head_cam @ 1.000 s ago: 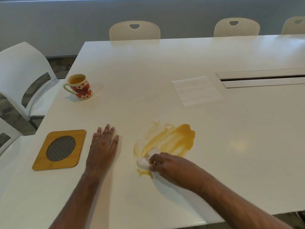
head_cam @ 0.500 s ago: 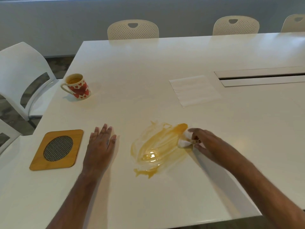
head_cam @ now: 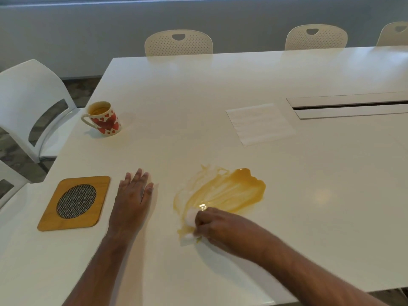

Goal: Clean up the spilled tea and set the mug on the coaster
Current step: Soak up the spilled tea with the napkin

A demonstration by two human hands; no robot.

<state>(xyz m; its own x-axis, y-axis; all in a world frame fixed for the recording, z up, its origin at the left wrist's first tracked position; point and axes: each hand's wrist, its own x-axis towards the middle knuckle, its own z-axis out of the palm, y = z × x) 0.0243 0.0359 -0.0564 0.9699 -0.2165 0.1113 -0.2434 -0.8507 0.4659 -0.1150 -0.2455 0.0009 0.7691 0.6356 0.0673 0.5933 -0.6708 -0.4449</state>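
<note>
Tea (head_cam: 229, 191), one amber puddle smeared into streaks, spreads on the white worktop (head_cam: 220, 85) just beyond the right hand (head_cam: 217, 226), whose fingers (head_cam: 199, 219) are clamped on one crumpled white tissue (head_cam: 189, 217) at the puddle's near edge. One heart-patterned mug (head_cam: 103, 119) stands far past the flat, spread fingers of the left hand (head_cam: 132, 202); one wooden coaster (head_cam: 76, 203) lies just left of them. One napkin (head_cam: 259, 123) lies beyond the spill. Half a second ago the right hand was at the puddle's far right end; the left has stayed put.
</note>
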